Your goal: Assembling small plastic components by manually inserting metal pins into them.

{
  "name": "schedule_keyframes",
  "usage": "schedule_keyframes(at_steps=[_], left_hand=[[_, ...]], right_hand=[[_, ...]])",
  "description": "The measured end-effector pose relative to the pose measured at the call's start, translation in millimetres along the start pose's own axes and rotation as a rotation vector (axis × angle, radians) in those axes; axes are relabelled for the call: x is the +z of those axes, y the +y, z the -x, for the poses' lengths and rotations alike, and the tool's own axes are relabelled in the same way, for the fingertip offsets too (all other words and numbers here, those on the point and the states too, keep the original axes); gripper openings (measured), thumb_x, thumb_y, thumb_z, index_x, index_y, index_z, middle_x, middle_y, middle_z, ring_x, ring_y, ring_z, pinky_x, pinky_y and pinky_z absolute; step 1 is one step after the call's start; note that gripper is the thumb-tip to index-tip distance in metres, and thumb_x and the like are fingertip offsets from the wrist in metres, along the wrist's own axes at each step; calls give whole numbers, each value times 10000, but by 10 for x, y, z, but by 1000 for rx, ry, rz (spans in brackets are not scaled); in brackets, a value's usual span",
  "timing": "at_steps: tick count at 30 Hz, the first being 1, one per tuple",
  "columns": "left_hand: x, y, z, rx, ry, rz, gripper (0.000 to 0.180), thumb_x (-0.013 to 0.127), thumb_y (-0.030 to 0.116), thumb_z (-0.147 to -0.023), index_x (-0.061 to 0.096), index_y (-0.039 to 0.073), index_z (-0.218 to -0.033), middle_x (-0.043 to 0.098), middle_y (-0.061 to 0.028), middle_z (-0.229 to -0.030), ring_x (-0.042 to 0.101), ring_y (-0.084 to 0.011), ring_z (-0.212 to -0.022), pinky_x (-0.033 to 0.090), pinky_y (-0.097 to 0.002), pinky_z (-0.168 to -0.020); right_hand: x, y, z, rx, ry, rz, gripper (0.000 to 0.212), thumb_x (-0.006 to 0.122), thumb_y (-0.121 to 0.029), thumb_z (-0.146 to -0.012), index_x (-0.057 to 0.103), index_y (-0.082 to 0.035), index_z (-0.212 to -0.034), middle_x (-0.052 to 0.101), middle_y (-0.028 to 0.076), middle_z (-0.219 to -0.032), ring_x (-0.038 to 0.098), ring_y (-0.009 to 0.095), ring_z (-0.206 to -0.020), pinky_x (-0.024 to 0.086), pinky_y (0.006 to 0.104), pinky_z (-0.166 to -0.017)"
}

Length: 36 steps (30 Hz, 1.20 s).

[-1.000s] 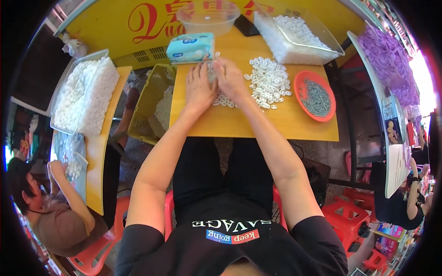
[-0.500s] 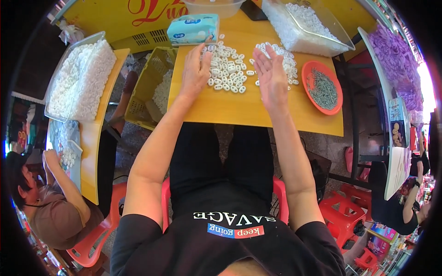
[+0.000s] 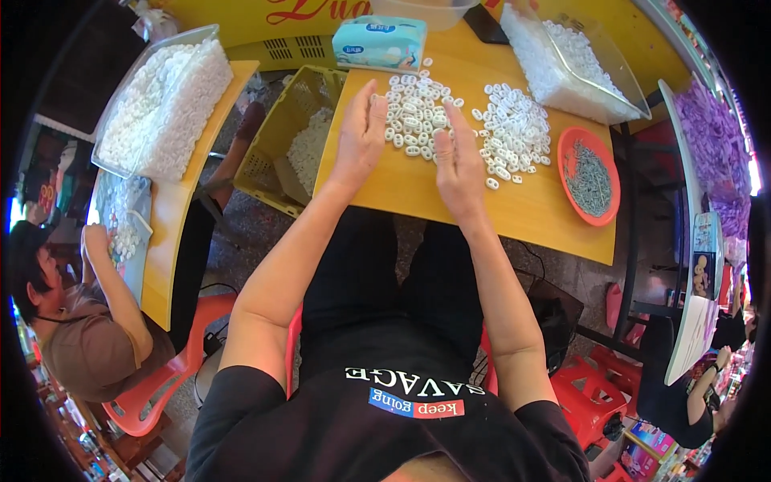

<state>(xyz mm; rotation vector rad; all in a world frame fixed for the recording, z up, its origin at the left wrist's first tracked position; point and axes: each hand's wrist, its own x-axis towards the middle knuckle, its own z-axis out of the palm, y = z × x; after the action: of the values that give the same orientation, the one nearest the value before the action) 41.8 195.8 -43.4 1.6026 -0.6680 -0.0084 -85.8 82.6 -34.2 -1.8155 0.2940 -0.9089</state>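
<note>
Two piles of small white oval pieces, each with two dark holes, lie on the yellow wooden table [image 3: 401,191]. My left hand [image 3: 361,143] is at the left edge of the left pile [image 3: 414,112], fingers stretched and palm turned inward. On that pile's right side my right hand [image 3: 459,165] stands on edge, fingers extended, facing the left one. The pieces sit between both palms, and neither hand grips any. The right pile [image 3: 514,128] is looser and lies just beyond my right hand. A red plate [image 3: 567,173] of small grey metal pins [image 3: 590,181] rests near the table's right edge.
A blue tissue pack [image 3: 379,44] and a clear bin of white pieces [image 3: 562,60] stand at the back, with a dark phone [image 3: 487,26] between. A yellow crate [image 3: 261,165] is left of the table. Co-workers sit at both sides; another full bin [image 3: 165,108] is far left.
My right hand has moved left, from over the right pile to the right side of the left pile, so the hands are closer. The whole view has shifted and turned slightly.
</note>
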Motion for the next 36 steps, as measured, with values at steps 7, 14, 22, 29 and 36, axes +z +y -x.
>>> schedule_keyframes(at_steps=[7,14,22,29,36], left_hand=[[7,-47,23,47,-2,-5,449,499,285,-1023,485,-49,-1323,559,-207,-1243,549,-281,-1131,429,-359,-975],[-8,-66,35,79,0,-9,428,506,277,-1019,502,-41,-1305,569,-192,-1205,559,-273,-1092,436,-346,-944],[46,-89,31,148,25,-72,394,530,255,-1004,524,-34,-1273,581,-176,-1148,565,-284,-1021,447,-354,-884],[25,-86,25,170,-5,-92,407,573,251,-975,522,-19,-1276,562,-189,-1223,532,-321,-1144,417,-378,-978],[-171,6,11,245,-310,-393,862,767,425,-764,399,31,-1437,318,-265,-1493,292,-451,-1375,238,-488,-1151]], right_hand=[[43,-64,-18,-356,-108,374,330,619,-135,-924,605,-9,-1228,594,187,-1283,504,367,-1261,360,475,-1075],[-502,-1,-281,-411,-1,866,94,715,-123,-806,712,-128,-900,676,26,-935,570,238,-929,389,423,-889],[-521,122,-448,-564,-131,1065,116,665,-111,-735,728,-141,-827,662,7,-780,573,219,-863,383,389,-848],[-247,60,-337,-403,-84,814,206,658,-94,-859,686,-52,-1059,682,90,-1049,598,277,-1002,439,393,-889],[53,171,-198,-172,-135,562,568,541,-344,-979,450,70,-1357,482,279,-1379,420,449,-1310,321,489,-1105]])
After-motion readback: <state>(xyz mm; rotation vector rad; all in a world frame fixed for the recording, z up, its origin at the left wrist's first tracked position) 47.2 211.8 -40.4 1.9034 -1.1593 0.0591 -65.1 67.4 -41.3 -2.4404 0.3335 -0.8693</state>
